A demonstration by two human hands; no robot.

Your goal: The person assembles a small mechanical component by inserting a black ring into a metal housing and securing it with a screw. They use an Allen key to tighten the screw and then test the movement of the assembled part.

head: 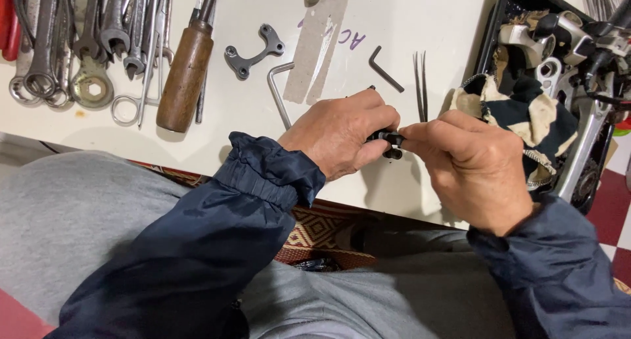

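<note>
At the far left of the white surface (407, 10) lies a heap of steel wrenches (79, 43), ring ends and open ends overlapping. Just to their right rests a tool with a brown wooden handle (185, 76), lying almost upright in the view. Next comes a small grey metal bracket (253, 53) with holes at its tips, and beside it a silver hex key (279, 92) whose long leg runs down behind the left hand. A strip of brown tape (322, 40) sticks to the surface above that hand.

Near the front edge of the surface, the left hand (338, 135) is curled, thumb and fingers pinching the left end of a small black part (392, 142). The part sits between the two hands, just above the surface edge, with only a short dark stretch showing. The right hand (470, 165) meets it from the other side, its thumb and forefinger closed on the right end, so each grip is clenched on the same piece. Both arms wear dark blue sleeves (263, 181).

Above the hands lie a black hex key (383, 67) and a pair of thin tweezers (420, 82). Further right, a cream and black rag (519, 109) spills over the rim of a black tray (499, 17), which holds silver bicycle parts (578, 56).
</note>
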